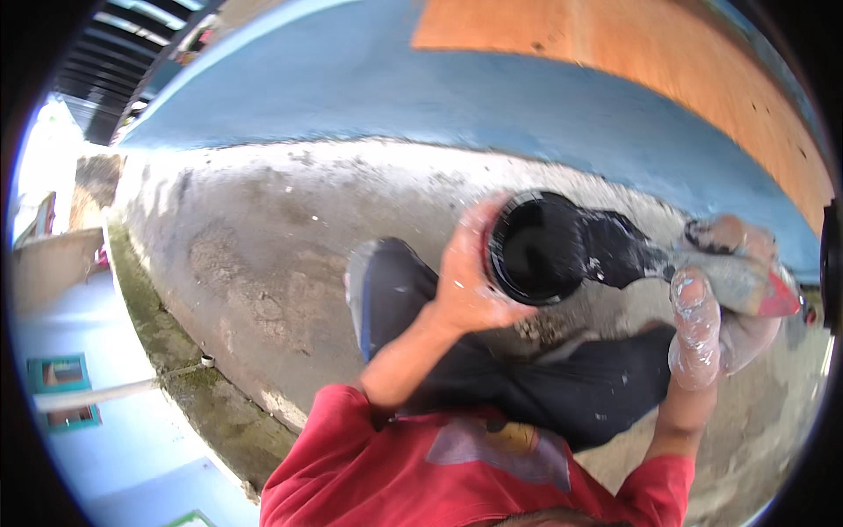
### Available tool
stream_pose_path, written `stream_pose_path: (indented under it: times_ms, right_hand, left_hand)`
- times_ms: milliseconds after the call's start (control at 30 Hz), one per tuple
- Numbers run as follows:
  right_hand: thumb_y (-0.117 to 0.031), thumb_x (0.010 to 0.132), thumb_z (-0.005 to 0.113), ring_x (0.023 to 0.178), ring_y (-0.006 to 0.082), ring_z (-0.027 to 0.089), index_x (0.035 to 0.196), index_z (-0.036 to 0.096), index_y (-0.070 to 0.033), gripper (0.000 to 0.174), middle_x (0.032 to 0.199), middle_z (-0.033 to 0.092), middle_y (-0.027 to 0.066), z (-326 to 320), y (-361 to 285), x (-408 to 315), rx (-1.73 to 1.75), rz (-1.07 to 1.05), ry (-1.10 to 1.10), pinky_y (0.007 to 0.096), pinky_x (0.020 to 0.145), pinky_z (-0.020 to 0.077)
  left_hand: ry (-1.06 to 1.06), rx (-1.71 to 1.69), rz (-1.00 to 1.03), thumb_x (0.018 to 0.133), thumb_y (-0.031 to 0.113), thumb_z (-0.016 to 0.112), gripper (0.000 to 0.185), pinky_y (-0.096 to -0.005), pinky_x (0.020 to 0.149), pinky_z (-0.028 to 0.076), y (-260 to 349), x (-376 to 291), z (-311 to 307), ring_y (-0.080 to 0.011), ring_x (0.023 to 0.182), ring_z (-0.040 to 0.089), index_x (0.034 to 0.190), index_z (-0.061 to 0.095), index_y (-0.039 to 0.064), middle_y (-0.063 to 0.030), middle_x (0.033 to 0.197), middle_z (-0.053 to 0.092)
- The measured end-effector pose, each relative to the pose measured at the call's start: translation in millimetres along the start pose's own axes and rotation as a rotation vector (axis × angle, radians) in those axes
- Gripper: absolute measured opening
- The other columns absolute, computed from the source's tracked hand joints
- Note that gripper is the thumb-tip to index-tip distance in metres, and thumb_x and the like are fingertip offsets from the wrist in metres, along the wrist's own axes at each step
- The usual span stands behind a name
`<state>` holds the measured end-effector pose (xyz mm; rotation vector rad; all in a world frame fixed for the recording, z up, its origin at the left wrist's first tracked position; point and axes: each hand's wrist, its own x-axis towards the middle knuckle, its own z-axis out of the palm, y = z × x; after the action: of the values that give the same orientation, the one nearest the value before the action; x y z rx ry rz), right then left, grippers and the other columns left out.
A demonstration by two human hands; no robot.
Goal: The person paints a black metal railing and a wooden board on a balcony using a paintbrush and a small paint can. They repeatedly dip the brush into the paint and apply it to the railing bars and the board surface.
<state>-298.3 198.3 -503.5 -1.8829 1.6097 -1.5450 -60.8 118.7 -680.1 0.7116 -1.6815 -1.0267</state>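
My left hand [471, 280] grips a round can [537, 249] of glossy black paint, fingers around its side. My right hand [721, 309], smeared with whitish and dark paint, holds the handle of a paintbrush [744, 283], whose tip is red. The brush points left, and its bristles [612, 247], coated in black, touch the right rim of the can. How much paint lies below the can's surface cannot be told.
Beyond the hands runs a blue wall [395, 92] with an orange-brown panel [625, 39] and a whitish lower band. Rough concrete floor [276, 263] lies under my crossed legs in dark trousers [579, 382]. A mossy ledge [211, 395] edges the floor at left.
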Motion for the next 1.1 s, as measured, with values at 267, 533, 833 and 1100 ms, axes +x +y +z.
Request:
stream_pose_path:
  times_ms: [267,533,833,1100]
  right_hand:
    - [-0.005,0.088,0.082,0.103,0.0298,0.068,0.100,0.076,0.004,0.016,0.113,0.075,0.0232,25.7,31.3,9.7,0.109,-0.060,-0.029,0.0423,0.096,0.0516]
    - [-0.008,0.091,0.083,0.101,0.0298,0.069,0.100,0.077,0.002,0.015,0.111,0.077,0.0209,34.1,29.2,15.1,0.037,-0.146,-0.092,0.0416,0.094,0.0533]
    - [-0.006,0.093,0.081,0.109,0.0246,0.067,0.109,0.074,0.005,0.021,0.122,0.074,0.0180,37.8,30.1,21.9,0.000,0.073,-0.193,0.0382,0.097,0.0522]
    - [-0.015,0.097,0.086,0.088,0.0174,0.073,0.115,0.079,0.001,0.025,0.104,0.081,0.0092,31.7,130.6,-38.3,-0.085,0.444,-0.226,0.0330,0.082,0.0575]
  left_hand:
    - [0.071,0.135,-0.090,0.066,0.035,0.103,0.119,-0.0444,0.121,0.046,-42.7,-21.1,19.3,-0.0306,0.143,0.059,0.160,0.041,-0.001,-0.0193,0.154,0.057]
    - [0.161,0.129,-0.299,0.064,0.032,0.104,0.120,-0.0449,0.116,0.051,-92.2,-42.2,58.7,-0.0312,0.135,0.065,0.160,0.040,0.001,-0.0169,0.146,0.063]
    - [0.127,-0.363,-0.604,0.057,0.016,0.105,0.129,-0.0434,0.115,0.054,-190.5,-56.4,117.0,-0.0280,0.136,0.062,0.162,0.034,-0.005,-0.0194,0.149,0.060]
    - [0.154,0.009,-0.337,0.063,0.031,0.107,0.121,-0.0474,0.114,0.054,-245.9,-83.6,153.3,-0.0315,0.131,0.068,0.157,0.039,-0.002,-0.0205,0.142,0.066]
